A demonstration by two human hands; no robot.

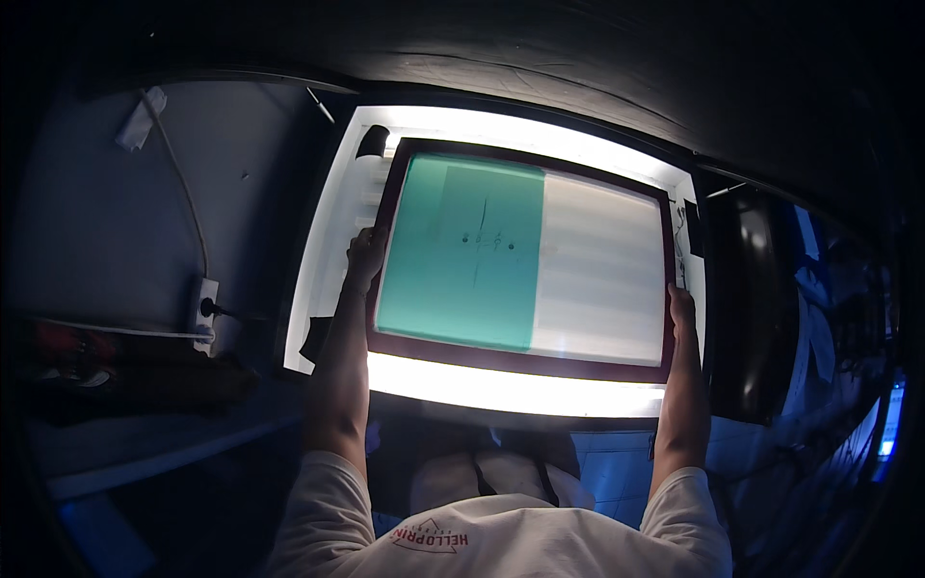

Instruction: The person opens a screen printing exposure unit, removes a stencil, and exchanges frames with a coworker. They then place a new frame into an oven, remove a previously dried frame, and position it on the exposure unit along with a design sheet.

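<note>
Between my two hands is a screen-printing frame (pixel 520 364) with a dark reddish-brown border, held over a brightly lit light box (pixel 462 385). Its left half is coated green and carries small dark marks and a thin line near the middle; the right half is pale, and light shows through it. My left hand (pixel 365 252) is closed on the frame's left edge. On the opposite edge, lower down, my right hand (pixel 681 306) grips the border. The fingertips behind the frame are hidden. Whether the frame touches the light box I cannot tell.
A white power strip (pixel 206 313) with a black plug and a cable hangs at the left. Dark fabric (pixel 145 380) lies on a shelf below it. Black material (pixel 501 58) spans the area above the box. Blue-lit items (pixel 814 299) stand at the right.
</note>
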